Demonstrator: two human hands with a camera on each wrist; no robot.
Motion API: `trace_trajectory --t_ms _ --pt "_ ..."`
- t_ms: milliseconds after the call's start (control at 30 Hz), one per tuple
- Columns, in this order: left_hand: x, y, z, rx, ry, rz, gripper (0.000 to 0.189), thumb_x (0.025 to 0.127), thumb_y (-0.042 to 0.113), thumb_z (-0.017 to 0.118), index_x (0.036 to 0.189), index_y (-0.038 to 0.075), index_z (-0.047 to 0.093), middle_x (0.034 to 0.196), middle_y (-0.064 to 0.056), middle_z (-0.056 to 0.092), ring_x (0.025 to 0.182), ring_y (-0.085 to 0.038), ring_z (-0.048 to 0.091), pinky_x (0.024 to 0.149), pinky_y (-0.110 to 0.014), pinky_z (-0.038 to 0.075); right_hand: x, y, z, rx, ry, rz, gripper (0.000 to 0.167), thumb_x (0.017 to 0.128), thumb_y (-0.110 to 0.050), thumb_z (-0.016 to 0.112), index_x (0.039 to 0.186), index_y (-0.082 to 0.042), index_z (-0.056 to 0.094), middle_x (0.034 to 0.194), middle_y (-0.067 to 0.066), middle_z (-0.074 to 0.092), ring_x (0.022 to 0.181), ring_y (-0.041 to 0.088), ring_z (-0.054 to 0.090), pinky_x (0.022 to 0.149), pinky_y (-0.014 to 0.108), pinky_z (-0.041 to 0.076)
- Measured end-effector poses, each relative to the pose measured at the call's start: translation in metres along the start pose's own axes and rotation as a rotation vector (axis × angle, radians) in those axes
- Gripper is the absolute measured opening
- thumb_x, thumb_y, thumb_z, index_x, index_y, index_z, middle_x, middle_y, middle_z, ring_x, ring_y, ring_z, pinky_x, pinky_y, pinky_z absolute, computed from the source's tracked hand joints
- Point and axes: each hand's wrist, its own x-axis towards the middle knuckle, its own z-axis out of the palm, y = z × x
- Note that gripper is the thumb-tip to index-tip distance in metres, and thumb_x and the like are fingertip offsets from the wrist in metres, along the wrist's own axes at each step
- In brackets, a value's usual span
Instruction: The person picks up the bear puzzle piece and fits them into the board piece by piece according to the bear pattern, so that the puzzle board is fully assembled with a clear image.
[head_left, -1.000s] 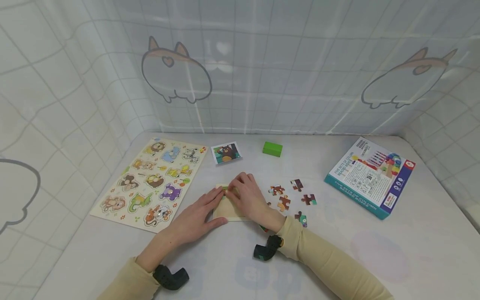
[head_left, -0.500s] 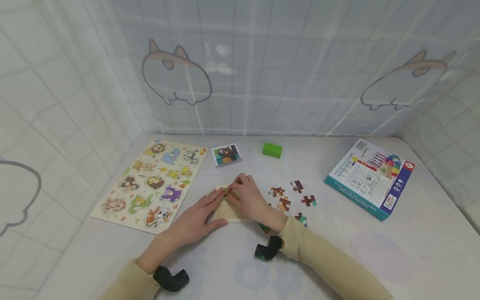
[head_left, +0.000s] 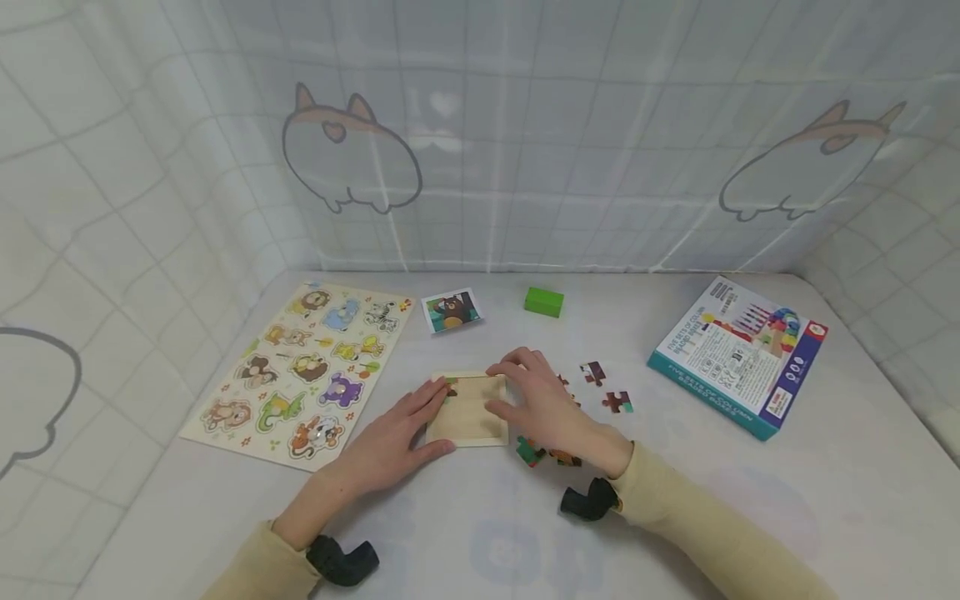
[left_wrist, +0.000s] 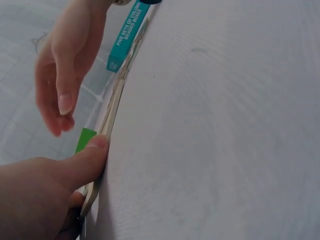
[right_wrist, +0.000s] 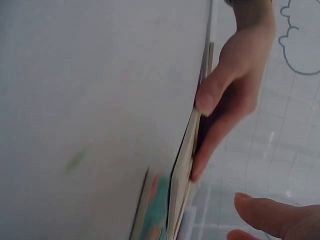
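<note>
A shallow wooden puzzle tray (head_left: 480, 417) lies in front of me, with a small green-and-brown puzzle piece (head_left: 451, 386) in its far left corner. My left hand (head_left: 386, 437) holds the tray's left side, thumb at the near edge and fingers at the far left corner. In the left wrist view that thumb (left_wrist: 87, 162) lies along the tray's edge. My right hand (head_left: 551, 404) hovers over the tray's right edge, thumb and fingers apart with nothing between them. It partly covers the loose jigsaw pieces (head_left: 530, 452) to the right of the tray.
An animal peg board (head_left: 300, 375) lies at the left. Behind the tray are a bear picture card (head_left: 452, 311) and a green block (head_left: 543, 302). More jigsaw pieces (head_left: 618, 402) lie to the right, and a bead-set box (head_left: 738, 354) stands farther right.
My right hand has left the tray's far left corner and moved right, its fingers spreading. The corner piece stays in the tray. My left hand has kept its place.
</note>
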Motion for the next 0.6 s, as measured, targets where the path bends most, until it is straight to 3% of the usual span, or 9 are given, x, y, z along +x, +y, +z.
trace_trajectory --t_ms 300,600 --pt "-0.001 0.0 0.0 -0.02 0.002 0.001 0.083 0.095 0.056 0.058 0.159 0.015 0.026 0.167 -0.003 0.019 0.153 -0.029 0.02 0.122 -0.051 0.027 -0.02 0.026 -0.024 -0.007 0.059 0.079 0.037 0.089 -0.02 0.076 0.122 -0.005 0.068 0.121 0.006 0.057 0.11 0.024 0.05 0.084 0.037 0.049" --pt "-0.001 0.0 0.001 -0.031 0.006 0.002 0.082 0.096 0.057 0.057 0.159 0.014 0.027 0.167 -0.001 0.019 0.153 -0.029 0.02 0.123 -0.051 0.025 -0.028 0.052 -0.038 0.001 0.103 0.074 0.031 0.088 -0.016 0.078 0.114 -0.002 0.071 0.116 0.009 0.059 0.106 0.029 0.053 0.083 0.041 0.05"
